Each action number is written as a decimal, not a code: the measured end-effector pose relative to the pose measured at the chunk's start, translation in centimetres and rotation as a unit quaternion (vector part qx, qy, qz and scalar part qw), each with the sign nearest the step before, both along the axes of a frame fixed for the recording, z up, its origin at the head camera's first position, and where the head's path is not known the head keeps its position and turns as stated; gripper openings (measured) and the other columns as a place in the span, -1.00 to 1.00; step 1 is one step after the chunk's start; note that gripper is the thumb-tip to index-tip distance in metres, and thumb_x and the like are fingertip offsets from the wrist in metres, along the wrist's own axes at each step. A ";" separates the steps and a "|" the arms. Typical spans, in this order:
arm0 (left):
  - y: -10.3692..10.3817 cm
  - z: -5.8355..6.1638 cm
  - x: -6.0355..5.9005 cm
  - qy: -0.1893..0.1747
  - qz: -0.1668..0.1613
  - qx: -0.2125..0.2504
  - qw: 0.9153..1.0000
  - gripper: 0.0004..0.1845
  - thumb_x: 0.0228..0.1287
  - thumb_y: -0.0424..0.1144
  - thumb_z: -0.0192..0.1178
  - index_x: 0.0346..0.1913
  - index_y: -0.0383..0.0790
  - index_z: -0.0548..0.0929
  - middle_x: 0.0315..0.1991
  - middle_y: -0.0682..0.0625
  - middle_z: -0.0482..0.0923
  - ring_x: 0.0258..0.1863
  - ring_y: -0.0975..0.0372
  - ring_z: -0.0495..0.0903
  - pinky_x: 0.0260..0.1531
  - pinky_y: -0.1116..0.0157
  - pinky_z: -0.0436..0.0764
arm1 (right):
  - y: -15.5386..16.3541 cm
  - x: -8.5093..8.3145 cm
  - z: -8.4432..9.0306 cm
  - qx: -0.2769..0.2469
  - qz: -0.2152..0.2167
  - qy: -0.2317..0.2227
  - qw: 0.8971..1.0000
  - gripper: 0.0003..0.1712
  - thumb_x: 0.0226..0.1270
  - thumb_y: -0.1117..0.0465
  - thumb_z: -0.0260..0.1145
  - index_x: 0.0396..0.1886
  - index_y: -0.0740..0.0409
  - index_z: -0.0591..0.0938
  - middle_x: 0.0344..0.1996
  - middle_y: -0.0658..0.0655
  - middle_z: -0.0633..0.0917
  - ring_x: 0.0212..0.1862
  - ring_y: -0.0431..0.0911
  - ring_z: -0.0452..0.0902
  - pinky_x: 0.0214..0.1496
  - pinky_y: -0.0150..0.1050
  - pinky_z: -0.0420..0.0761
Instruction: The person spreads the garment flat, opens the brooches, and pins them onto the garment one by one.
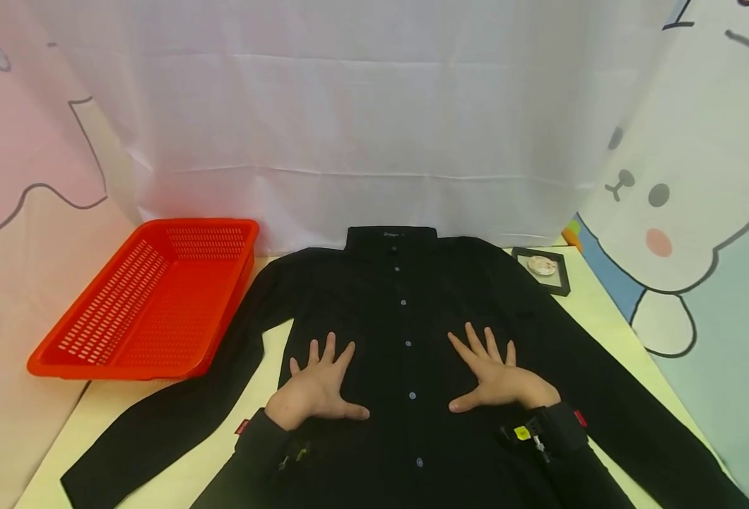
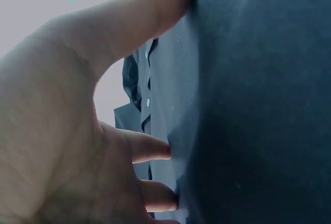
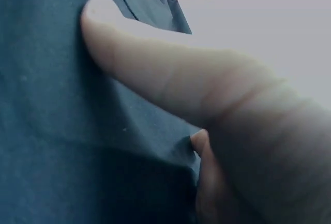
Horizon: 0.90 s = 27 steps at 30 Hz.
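A black long-sleeved button-up shirt (image 1: pixel 381 318) lies spread face up, its collar at the far side and its sleeves angled out to both sides. My left hand (image 1: pixel 320 389) rests on the shirt's left front with fingers spread. On the other side of the button row, my right hand (image 1: pixel 498 375) lies with its fingers spread too. In the left wrist view, the thumb and fingertips of the left hand (image 2: pixel 77 105) touch the dark cloth. The right wrist view shows the right thumb (image 3: pixel 155 63) against the fabric. Neither hand grips anything.
A red plastic basket (image 1: pixel 177 297) stands at the left, beside and partly over the shirt's left sleeve. Near the right shoulder lies a small dark-framed square (image 1: pixel 555 279) with a pale round piece on it. White curtain (image 1: pixel 374 127) hangs behind the pale yellow table (image 1: pixel 587 290).
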<state>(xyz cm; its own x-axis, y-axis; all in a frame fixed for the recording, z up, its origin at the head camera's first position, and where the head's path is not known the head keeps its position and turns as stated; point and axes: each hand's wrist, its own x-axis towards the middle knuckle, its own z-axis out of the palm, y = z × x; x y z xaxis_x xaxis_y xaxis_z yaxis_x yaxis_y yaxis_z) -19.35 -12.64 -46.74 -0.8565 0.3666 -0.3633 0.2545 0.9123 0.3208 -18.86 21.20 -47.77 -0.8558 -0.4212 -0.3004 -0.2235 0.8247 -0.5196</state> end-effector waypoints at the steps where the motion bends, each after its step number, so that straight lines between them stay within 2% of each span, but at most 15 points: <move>1: 0.0 0.0 0.0 -0.001 0.000 0.001 1.000 0.27 -0.20 0.43 0.37 0.55 0.03 -0.02 0.56 -0.23 -0.32 0.48 -0.30 -0.25 0.18 -0.50 -0.12 | 0.0 0.0 0.0 -0.003 -0.002 0.004 1.000 0.40 -0.11 -0.33 0.49 0.57 -0.02 -0.13 0.52 0.31 -0.40 0.43 0.42 -0.69 0.19 0.49 -0.62; 4: 0.0 0.1 -0.2 -0.004 0.002 0.004 1.000 0.22 -0.17 0.42 0.36 0.54 0.06 0.01 0.55 -0.24 -0.28 0.48 -0.31 -0.21 0.17 -0.51 -0.08 | 0.0 0.0 -0.1 -0.009 -0.011 0.017 1.000 0.34 -0.08 -0.32 0.48 0.56 0.00 -0.04 0.53 0.31 -0.31 0.45 0.43 -0.61 0.21 0.51 -0.57; 6: -0.1 0.2 -0.5 0.008 0.001 0.011 1.000 0.19 -0.16 0.41 0.36 0.53 0.05 0.07 0.55 -0.25 -0.19 0.46 -0.33 -0.11 0.15 -0.50 -0.01 | 0.0 0.0 0.3 -0.016 -0.022 0.028 0.999 0.26 -0.04 -0.31 0.46 0.54 0.04 0.05 0.53 0.35 -0.19 0.46 0.45 -0.49 0.24 0.53 -0.47; 9: -0.1 0.5 -1.0 0.053 -0.003 0.026 0.998 0.14 -0.15 0.43 0.33 0.50 0.04 0.15 0.53 -0.23 -0.04 0.44 -0.30 0.02 0.18 -0.46 0.08 | 0.1 -0.1 1.4 -0.035 -0.038 0.052 0.997 0.14 0.03 -0.31 0.41 0.50 0.07 0.16 0.50 0.38 0.01 0.47 0.47 -0.30 0.30 0.52 -0.21; 12: 0.3 0.9 -1.4 0.114 -0.012 0.037 0.993 0.18 -0.19 0.51 0.27 0.50 0.03 0.16 0.52 -0.19 0.01 0.45 -0.25 0.05 0.23 -0.40 0.10 | 0.3 -0.2 2.9 -0.049 -0.045 0.085 0.994 0.09 0.07 -0.32 0.39 0.48 0.08 0.20 0.47 0.38 0.12 0.46 0.47 -0.19 0.30 0.48 0.00; 18: 1.7 2.7 -1.8 0.194 -0.021 0.029 0.980 0.28 -0.26 0.64 0.15 0.54 0.07 0.04 0.54 -0.15 -0.06 0.50 -0.20 -0.08 0.30 -0.35 0.03 | 1.2 -0.6 5.7 -0.033 -0.052 0.153 0.986 0.08 0.09 -0.32 0.37 0.48 0.09 0.20 0.48 0.34 0.13 0.47 0.43 -0.17 0.31 0.44 0.09; 22: 3.0 4.0 -2.0 0.213 -0.038 0.019 0.976 0.30 -0.27 0.67 0.11 0.54 0.07 0.00 0.55 -0.13 -0.06 0.50 -0.19 -0.07 0.31 -0.33 0.05 | 3.2 -1.4 7.4 -0.020 -0.080 0.176 0.981 0.04 0.14 -0.30 0.35 0.48 0.09 0.19 0.49 0.32 0.10 0.49 0.37 -0.14 0.30 0.43 0.12; 27: 4.5 5.0 -1.8 0.212 -0.062 0.012 0.975 0.31 -0.27 0.71 0.04 0.55 0.10 -0.04 0.55 -0.11 -0.08 0.51 -0.16 -0.07 0.31 -0.30 0.11 | 6.9 -3.4 8.5 -0.016 -0.106 0.196 0.975 -0.04 0.22 -0.25 0.31 0.45 0.18 0.23 0.45 0.35 0.18 0.41 0.35 0.10 0.28 0.34 0.21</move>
<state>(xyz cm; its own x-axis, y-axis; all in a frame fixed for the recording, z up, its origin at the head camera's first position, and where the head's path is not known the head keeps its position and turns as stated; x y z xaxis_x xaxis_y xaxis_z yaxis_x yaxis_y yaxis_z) -21.11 -8.12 -41.74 -0.8762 0.4813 0.0241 0.4771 0.8594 0.1837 -22.28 28.05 -39.26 -0.9709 -0.2268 0.0769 -0.2366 0.8585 -0.4550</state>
